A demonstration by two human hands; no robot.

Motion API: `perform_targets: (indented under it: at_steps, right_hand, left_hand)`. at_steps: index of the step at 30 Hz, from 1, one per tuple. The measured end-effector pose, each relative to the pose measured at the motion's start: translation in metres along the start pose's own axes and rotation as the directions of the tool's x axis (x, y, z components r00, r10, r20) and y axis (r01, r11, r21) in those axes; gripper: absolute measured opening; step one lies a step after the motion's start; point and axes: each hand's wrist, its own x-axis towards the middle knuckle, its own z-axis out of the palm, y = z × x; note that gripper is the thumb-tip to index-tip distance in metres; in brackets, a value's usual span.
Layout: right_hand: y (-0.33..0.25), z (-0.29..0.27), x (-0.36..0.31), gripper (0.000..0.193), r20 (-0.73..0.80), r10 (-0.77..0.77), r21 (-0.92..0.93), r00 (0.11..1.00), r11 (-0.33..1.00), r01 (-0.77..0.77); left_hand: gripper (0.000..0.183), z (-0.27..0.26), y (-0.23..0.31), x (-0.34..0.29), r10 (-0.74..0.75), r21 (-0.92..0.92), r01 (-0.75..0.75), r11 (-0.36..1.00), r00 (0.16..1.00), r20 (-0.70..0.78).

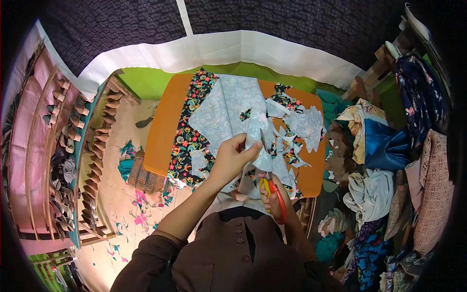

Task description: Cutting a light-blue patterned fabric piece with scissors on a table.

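Observation:
My left hand (234, 156) pinches a pale piece of fabric (254, 130) between thumb and fingers, above the table. In my right hand (276, 200) is a pair of scissors (278, 207) with red and yellow handles, its blades pointing away from me along the edge of that piece. Under my hands lies a large black floral cloth (188, 129), partly folded over to its pale blue reverse (214, 109). Cut scraps (304, 121) of the same cloth are heaped on the right. How far apart the blades are is hard to tell.
The cloth lies on an orange table (160, 141). Racks of shoe-like forms (95, 170) stand at left. Fabric scraps (141, 214) litter the floor. Piled and hanging cloths (384, 146) crowd the right side. A dark patterned curtain (292, 27) hangs at the back.

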Motion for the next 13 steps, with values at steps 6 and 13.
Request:
perform_targets:
  at_steps: [6, 13]
  right_hand:
    - [0.009, -0.004, 0.003, 0.075, -0.01, 0.105, 0.133, 0.994, 0.986, -0.102]
    - [0.012, -0.008, 0.003, 0.079, 0.023, 0.238, 0.183, 0.971, 0.954, -0.239]
  left_hand:
    - [0.018, 0.008, 0.008, -0.003, -0.062, -0.037, 0.064, 0.997, 0.997, 0.037]
    - [0.022, 0.012, -0.003, -0.004, -0.021, -0.037, 0.021, 0.999, 1.0, 0.005]
